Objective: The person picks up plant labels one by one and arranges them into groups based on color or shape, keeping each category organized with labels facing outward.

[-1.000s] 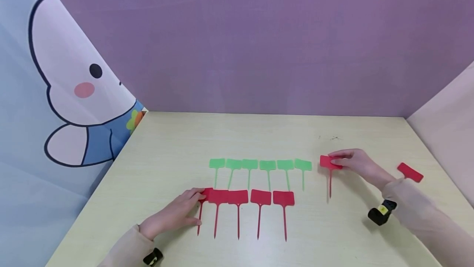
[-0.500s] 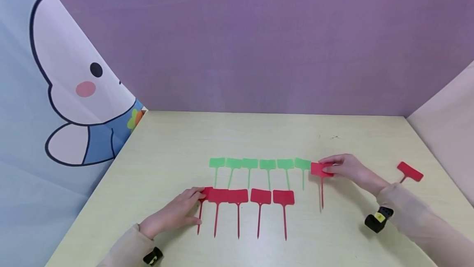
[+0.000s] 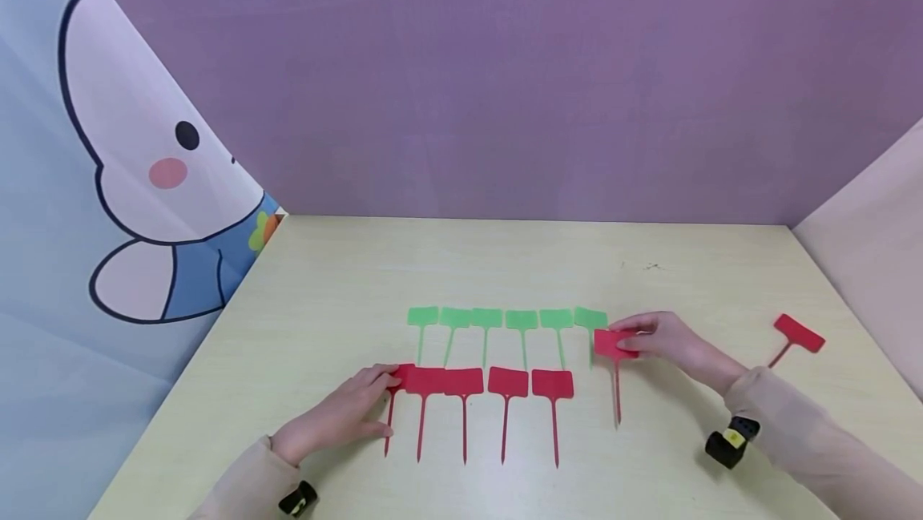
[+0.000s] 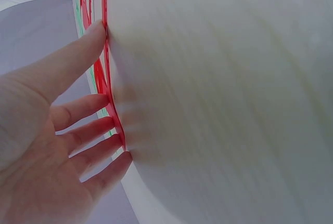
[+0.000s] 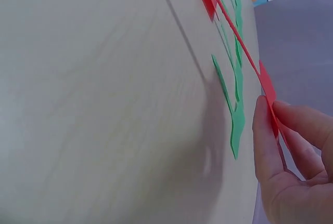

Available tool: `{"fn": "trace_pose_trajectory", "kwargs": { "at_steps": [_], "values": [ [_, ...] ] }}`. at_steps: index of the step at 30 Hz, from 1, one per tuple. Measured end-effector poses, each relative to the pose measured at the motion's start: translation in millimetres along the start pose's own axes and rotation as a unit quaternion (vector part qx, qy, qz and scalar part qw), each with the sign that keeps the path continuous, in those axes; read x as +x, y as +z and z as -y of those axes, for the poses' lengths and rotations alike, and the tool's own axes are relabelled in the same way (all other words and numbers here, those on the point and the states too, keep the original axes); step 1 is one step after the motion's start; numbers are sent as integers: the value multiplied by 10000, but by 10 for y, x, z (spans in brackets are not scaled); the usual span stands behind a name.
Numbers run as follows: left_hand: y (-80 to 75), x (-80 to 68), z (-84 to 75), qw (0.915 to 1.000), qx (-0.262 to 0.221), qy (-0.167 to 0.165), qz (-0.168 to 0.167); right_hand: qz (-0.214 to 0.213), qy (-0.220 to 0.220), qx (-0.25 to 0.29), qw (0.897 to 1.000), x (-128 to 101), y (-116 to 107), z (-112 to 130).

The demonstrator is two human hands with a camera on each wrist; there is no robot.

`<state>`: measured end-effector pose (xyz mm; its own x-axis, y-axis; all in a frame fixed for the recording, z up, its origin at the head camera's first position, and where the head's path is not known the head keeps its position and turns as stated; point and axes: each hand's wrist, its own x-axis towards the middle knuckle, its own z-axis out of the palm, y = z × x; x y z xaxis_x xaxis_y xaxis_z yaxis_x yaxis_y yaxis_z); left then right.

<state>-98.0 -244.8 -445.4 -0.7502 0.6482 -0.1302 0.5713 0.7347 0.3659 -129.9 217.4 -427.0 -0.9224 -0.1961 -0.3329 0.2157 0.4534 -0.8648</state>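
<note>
My right hand (image 3: 671, 344) pinches the head of a red T-shaped plant label (image 3: 606, 342) between thumb and fingers, its pointed stem toward me. In the right wrist view the held label (image 5: 267, 82) is raised off the table, its shadow apart from it. With fingers extended, my left hand (image 3: 342, 416) touches the leftmost red plant label (image 3: 406, 376) of the front row. In the left wrist view its fingertips rest along that label's head and the thumb on the stem. More red plant labels (image 3: 508, 384) continue that row, lying flat, heads away from me.
Behind the red row lies a row of several green plant labels (image 3: 521, 320). A lone red plant label (image 3: 799, 334) lies slanted at the right, beyond my right forearm. The pale wooden table (image 3: 346, 272) ends at a purple cloth backdrop (image 3: 505, 103); a cartoon-print cloth (image 3: 43, 288) hangs at left.
My right hand has carried its red plant label left and toward me, nearer the right end of the red row. The left hand has stayed in place.
</note>
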Motion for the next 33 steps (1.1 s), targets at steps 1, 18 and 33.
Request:
{"fn": "trace_pose_trajectory", "kwargs": {
  "at_steps": [1,18,33],
  "values": [
    [-2,-1,-1,10000,-1,0,1,10,3,-4,10000,-6,11,-1],
    [8,12,9,10000,-9,-28,11,37,74,-145,9999,-61,197,-64],
    [17,24,16,10000,13,-3,-11,122,51,-222,9997,-114,311,-99]
  ]
}}
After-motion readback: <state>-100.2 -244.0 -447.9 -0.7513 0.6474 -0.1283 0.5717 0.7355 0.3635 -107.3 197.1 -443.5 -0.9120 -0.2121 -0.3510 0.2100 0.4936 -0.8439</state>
